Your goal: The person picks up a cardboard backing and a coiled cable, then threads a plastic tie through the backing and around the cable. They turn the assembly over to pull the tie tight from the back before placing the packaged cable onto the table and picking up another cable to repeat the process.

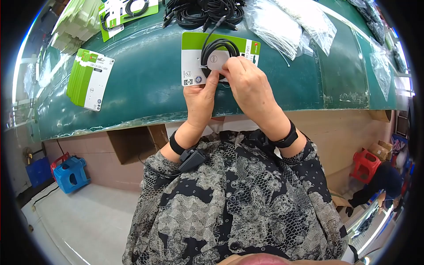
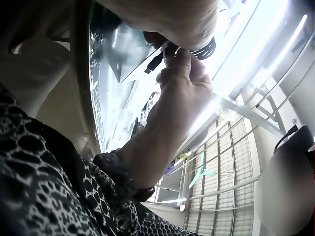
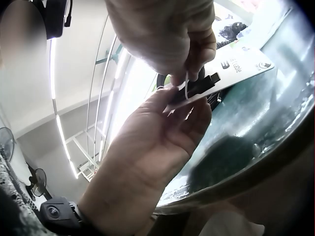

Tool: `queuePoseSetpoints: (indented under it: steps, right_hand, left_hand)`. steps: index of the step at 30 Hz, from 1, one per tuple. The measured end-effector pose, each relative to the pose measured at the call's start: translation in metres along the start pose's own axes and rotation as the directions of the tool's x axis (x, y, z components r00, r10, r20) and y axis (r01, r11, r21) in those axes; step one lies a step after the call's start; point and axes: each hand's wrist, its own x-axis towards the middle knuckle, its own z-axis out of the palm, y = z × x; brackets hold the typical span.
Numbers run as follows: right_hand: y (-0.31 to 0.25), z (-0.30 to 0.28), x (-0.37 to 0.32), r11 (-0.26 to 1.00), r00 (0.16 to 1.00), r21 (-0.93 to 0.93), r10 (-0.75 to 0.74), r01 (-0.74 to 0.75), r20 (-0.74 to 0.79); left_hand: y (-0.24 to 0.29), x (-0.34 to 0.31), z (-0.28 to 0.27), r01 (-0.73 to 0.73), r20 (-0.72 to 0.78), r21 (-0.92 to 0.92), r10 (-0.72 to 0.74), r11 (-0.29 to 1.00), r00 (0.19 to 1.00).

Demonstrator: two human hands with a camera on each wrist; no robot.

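A green and white packaging card (image 1: 190, 62) printed for a USB-C cable carries a coiled black cable (image 1: 205, 56) on its front. My left hand (image 1: 199, 99) holds the card at its lower edge, thumb on the front against the coil. From the right, my right hand (image 1: 251, 84) has its fingers bunched at the lower part of the coil. There it pinches a thin white tie (image 3: 186, 90), seen looped round the cable in the right wrist view. The black USB-C plug (image 3: 210, 81) sticks out beside the fingers in that view.
On the green table (image 1: 150, 75), a fanned stack of cards (image 1: 84, 84) lies at left. More cards (image 1: 81, 22) stand behind it. Black cables (image 1: 203, 13) are heaped at the back, with bags of white ties (image 1: 274, 28) to their right. A person (image 1: 382, 183) is at far right.
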Motion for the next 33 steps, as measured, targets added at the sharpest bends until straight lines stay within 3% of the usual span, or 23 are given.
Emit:
queuePoseSetpoints:
  steps: [8, 12, 18, 24, 27, 29, 33]
  right_hand:
    - [-0.001, -0.003, -0.003, 0.999, 0.998, 0.002, -0.041, 0.041, 0.047]
    - [-0.007, -0.002, 0.001, 0.998, 0.999, -0.042, -0.048, 0.047, -0.010]
    - [-0.010, 0.003, 0.005, 0.998, 0.990, 0.003, -0.066, 0.067, -0.127]
    - [-0.009, -0.003, 0.006, 0.993, 0.993, 0.033, -0.114, 0.114, 0.000]
    - [-0.010, -0.003, 0.008, 0.991, 0.993, 0.064, -0.118, 0.118, 0.000]
    - [-0.010, -0.003, 0.009, 0.988, 0.990, 0.082, -0.123, 0.128, -0.063]
    - [-0.010, -0.005, 0.008, 0.991, 0.992, 0.055, -0.118, 0.120, -0.037]
  left_hand:
    - [-0.004, -0.003, -0.005, 0.059, -0.022, 0.018, -0.059, 0.998, 0.998]
    - [-0.004, -0.003, 0.000, -0.072, -0.011, 0.095, 0.073, 0.993, 0.997]
    - [-0.001, -0.004, -0.001, -0.024, -0.028, 0.007, 0.024, 1.000, 0.999]
    - [-0.002, -0.006, -0.007, 0.055, -0.002, -0.016, -0.055, 0.998, 0.998]
    - [0.001, -0.005, -0.004, 0.076, -0.014, -0.131, -0.079, 0.989, 0.997]
    - [0.003, -0.004, 0.000, 0.045, -0.026, -0.136, -0.049, 0.990, 0.998]
    - [0.002, -0.003, 0.001, -0.017, -0.044, -0.115, 0.012, 0.993, 0.999]
